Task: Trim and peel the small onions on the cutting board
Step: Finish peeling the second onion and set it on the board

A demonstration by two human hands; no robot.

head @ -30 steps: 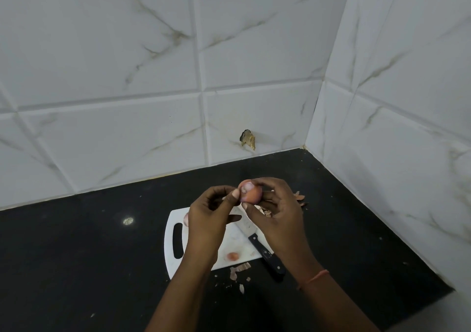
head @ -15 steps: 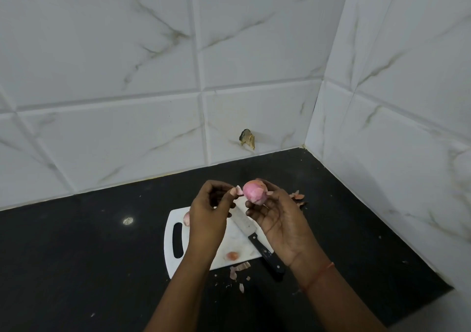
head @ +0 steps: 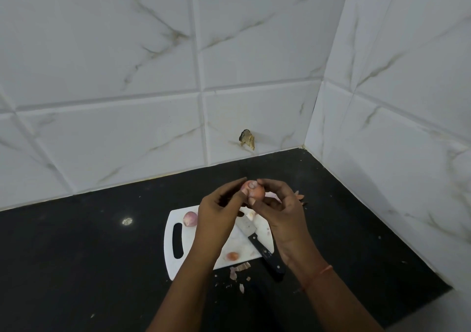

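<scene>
Nearest, at 6 o'clock, papery pink peel scraps [head: 239,268] litter the black counter [head: 76,268]. Beyond lies the white plastic cutting board [head: 169,250] with a black-handled knife [head: 265,251]. Above its far edge, the left hand [head: 216,217] and right hand [head: 283,211] both pinch one small pink onion [head: 254,191] between them, equally near.

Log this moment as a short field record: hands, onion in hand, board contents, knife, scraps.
left hand: pinches held onion
right hand: grips held onion
held onion: raised above the cutting board
cutting board: white, on black counter
onions on board: one at far left corner, one near front edge
knife: lies on board, handle overhanging
peel scraps: on counter by board
</scene>
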